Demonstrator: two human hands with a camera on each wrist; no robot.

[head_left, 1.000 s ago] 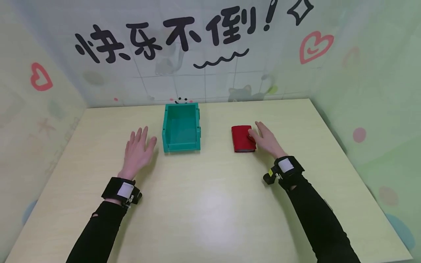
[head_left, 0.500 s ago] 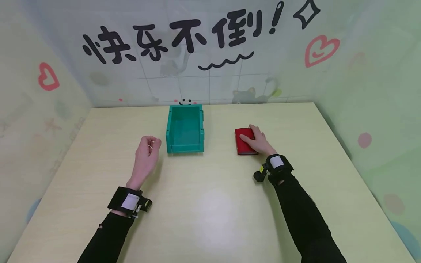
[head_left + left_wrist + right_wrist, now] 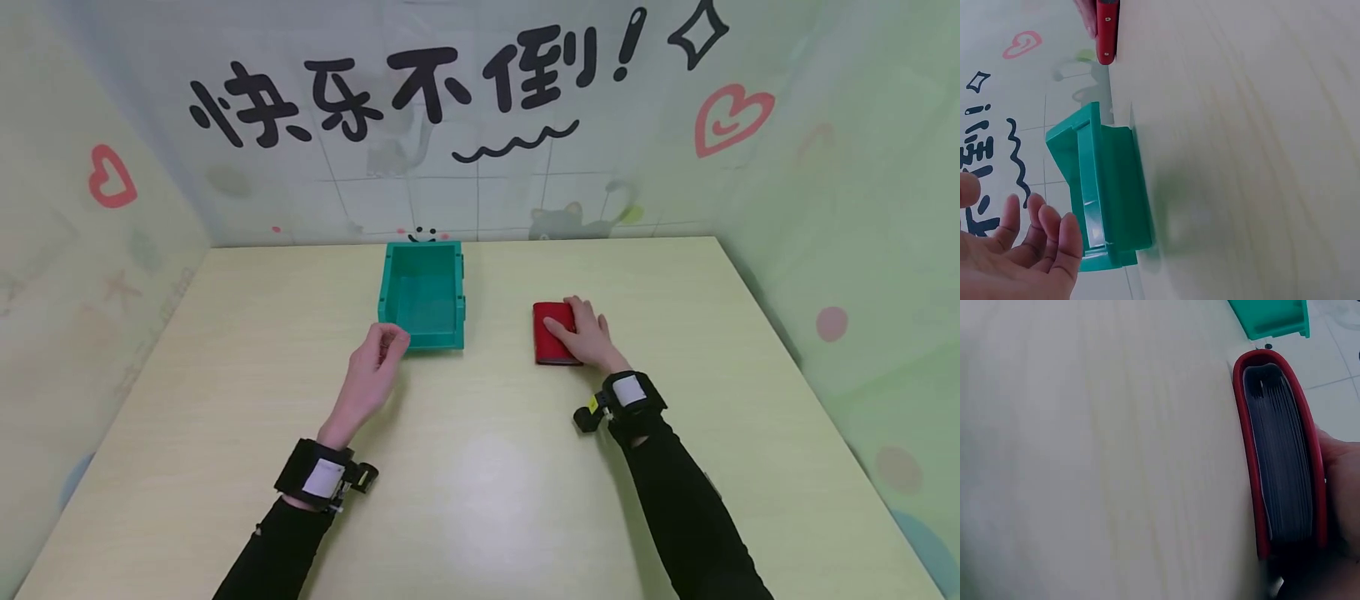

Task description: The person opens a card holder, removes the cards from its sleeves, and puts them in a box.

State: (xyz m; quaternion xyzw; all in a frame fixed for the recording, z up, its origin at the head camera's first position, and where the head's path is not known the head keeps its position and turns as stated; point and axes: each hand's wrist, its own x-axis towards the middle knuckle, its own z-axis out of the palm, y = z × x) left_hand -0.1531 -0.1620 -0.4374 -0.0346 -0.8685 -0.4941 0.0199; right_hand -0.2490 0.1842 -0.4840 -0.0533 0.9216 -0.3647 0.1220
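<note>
A red card holder (image 3: 551, 336) with a snap cover lies on the table at the right. My right hand (image 3: 591, 342) grips its right side, the thumb across the cover and the fingers at the right and far edges. Seen end-on in the right wrist view, the card holder (image 3: 1280, 456) shows a stack of thin dark sleeves. My left hand (image 3: 366, 379) holds nothing, its fingers loosely bent. It hovers at the near left corner of a green plastic bin (image 3: 459, 292); whether it touches the bin I cannot tell. The left wrist view shows relaxed fingers (image 3: 1050, 228) before the bin.
The pale wooden table (image 3: 480, 500) has upright printed panels along its back and both sides. The bin stands near the back panel (image 3: 480, 200), left of the card holder. Each wrist wears a black strap with a small camera.
My left hand goes from spread to loosely bent fingers and moves right to the bin's near corner. My right hand reaches over the card holder, takes hold, and draws it slightly nearer.
</note>
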